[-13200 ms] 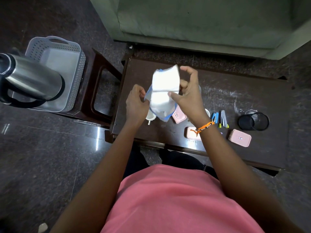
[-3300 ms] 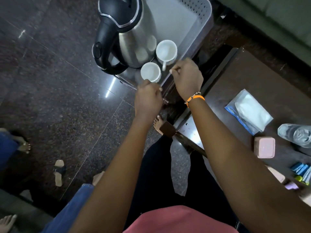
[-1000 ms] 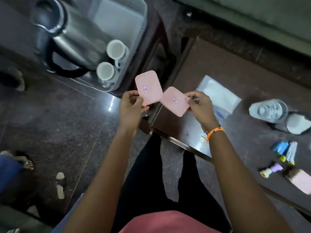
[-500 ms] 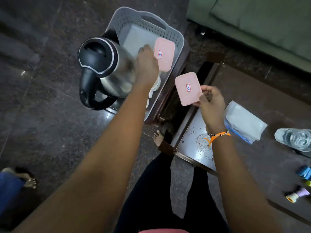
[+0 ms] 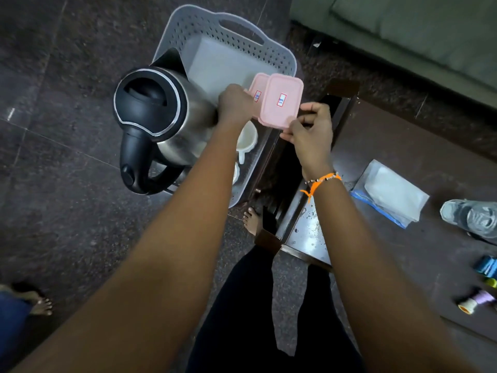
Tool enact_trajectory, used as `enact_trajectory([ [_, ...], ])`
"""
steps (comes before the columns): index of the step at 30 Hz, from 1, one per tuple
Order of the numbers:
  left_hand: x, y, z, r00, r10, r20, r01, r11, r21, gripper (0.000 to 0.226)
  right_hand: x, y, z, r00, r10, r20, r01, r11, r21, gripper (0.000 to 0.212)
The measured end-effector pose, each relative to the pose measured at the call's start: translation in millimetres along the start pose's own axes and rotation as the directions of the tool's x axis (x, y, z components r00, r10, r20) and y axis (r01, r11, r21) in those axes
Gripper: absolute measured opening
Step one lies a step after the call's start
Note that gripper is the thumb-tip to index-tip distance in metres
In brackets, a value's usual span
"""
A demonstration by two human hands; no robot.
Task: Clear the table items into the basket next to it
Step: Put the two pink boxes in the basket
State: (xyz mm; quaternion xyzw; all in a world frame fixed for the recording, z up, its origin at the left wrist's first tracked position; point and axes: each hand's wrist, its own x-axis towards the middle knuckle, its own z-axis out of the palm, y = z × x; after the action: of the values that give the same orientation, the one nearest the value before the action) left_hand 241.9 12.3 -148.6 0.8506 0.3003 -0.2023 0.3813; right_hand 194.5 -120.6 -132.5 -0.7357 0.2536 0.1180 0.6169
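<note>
Holding two pink boxes: left hand [image 5: 234, 105] one [image 5: 255, 90], right hand [image 5: 312, 130] one [image 5: 281, 100], over basket [image 5: 215, 28].

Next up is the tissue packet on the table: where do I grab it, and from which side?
Take the tissue packet by its near left edge, coming from above with the right hand. It lies flat and soft on the table, that edge clear of the other items.
</note>
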Motion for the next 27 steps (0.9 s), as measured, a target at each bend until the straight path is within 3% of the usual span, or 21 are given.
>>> enact_trajectory([
  [2, -1.5, 3.1, -4.0, 0.998, -0.061, 0.025, 0.064, 0.985, -0.16, 0.035, 6.3, -3.9, 10.4, 0.999, -0.036, 0.012, 0.037, 0.997, -0.067, 0.023],
  [5, -4.7, 7.3, -7.0, 0.995, -0.091, 0.052, 0.099, 0.978, -0.184, 0.045, 13.6, -7.9, 26.1, 0.997, -0.073, 0.005, 0.073, 0.984, -0.165, 0.023],
  [10, -5.5, 2.8, -5.4, 0.999, -0.002, 0.045, 0.01, 0.987, -0.163, 0.041, 15.5, -7.9, 39.9, 0.999, -0.037, -0.018, 0.029, 0.945, -0.326, 0.02],
  [13, -9.0, -2.5, -5.4, 0.991, 0.08, 0.108, -0.059, 0.981, -0.183, 0.035, 10.2, -7.9, 35.9, 0.999, -0.047, -0.016, 0.037, 0.919, -0.392, 0.023],
  [16, -19.4, -6.3, -7.2, 0.984, 0.154, 0.09, -0.14, 0.979, -0.15, 0.041, 1.6, -7.7, 24.0, 0.999, -0.039, -0.01, 0.033, 0.933, -0.358, 0.024],
  [21, -72.8, -6.6, -2.9, 0.931, 0.321, -0.174, -0.353, 0.914, -0.2, 0.033, -24.4, 4.2, -11.0, 0.997, 0.024, 0.069, -0.009, 0.976, -0.218, 0.027],
  [23, -103.0, -7.3, 11.3, 0.941, 0.285, -0.185, -0.328, 0.901, -0.283, 0.027, -35.1, 11.2, -31.3, 0.996, 0.038, 0.084, -0.022, 0.984, -0.177, 0.027],
  [27, -166.8, -7.3, 58.4, 0.982, 0.184, -0.037, -0.182, 0.892, -0.414, 0.022, -57.1, 28.3, -82.8, 0.995, 0.069, 0.066, -0.062, 0.994, -0.093, 0.026],
])
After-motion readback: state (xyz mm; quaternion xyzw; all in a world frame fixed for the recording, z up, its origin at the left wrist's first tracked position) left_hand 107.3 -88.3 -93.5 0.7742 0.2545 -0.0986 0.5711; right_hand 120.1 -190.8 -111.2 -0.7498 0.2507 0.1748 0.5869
